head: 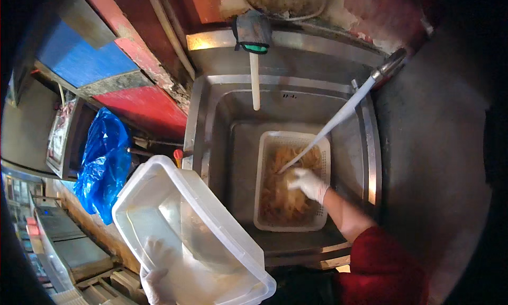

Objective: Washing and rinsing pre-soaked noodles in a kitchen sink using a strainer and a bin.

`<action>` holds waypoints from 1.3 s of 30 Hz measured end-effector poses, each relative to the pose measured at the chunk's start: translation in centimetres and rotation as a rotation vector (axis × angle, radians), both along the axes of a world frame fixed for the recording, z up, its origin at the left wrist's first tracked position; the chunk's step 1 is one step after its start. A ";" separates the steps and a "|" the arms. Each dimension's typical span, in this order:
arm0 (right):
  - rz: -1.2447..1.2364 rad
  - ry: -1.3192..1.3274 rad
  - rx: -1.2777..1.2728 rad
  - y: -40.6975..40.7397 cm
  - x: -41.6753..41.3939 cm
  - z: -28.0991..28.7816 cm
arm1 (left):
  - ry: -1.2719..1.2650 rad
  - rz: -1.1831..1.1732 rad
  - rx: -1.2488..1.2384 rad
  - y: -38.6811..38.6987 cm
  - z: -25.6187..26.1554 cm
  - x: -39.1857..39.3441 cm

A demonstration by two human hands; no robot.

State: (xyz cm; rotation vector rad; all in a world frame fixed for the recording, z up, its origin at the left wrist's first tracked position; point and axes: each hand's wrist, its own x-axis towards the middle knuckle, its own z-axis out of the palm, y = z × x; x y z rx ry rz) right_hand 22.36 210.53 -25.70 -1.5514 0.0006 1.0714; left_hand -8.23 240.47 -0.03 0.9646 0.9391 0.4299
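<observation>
My right hand (307, 184), in a white glove, is at pale, stringy food (287, 203) in a white perforated plastic basket (257, 186). Its fingers look spread; motion blur hides how far they touch the food. The basket sits on the floor of a stainless-steel sink (244, 162). From the upper right, a stream of water (337, 116) falls into the basket beside my fingers. My left hand (155, 275), also gloved, grips the near side of a translucent plastic tub (214, 209). That tub is tilted, its mouth facing up, left of the basket and over the sink's edge.
A metal tap (391, 64) juts in at the upper right. From the back wall a white pipe (255, 82) hangs over the sink, its top wrapped in dark cloth (253, 29). A blue plastic bag (104, 166) and a red-capped object (178, 154) are at left.
</observation>
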 end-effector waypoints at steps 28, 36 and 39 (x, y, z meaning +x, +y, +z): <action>0.820 -0.689 -0.873 5.0 -2.6 0.6 | -0.026 -0.026 0.090 -1.1 0.0 0.5; 0.291 -0.754 -0.748 -0.7 0.8 4.4 | 0.061 -0.020 0.085 0.4 -0.7 -0.5; -0.601 -0.082 -0.114 -0.5 3.2 5.8 | 0.057 -0.037 0.095 0.3 -0.6 -0.5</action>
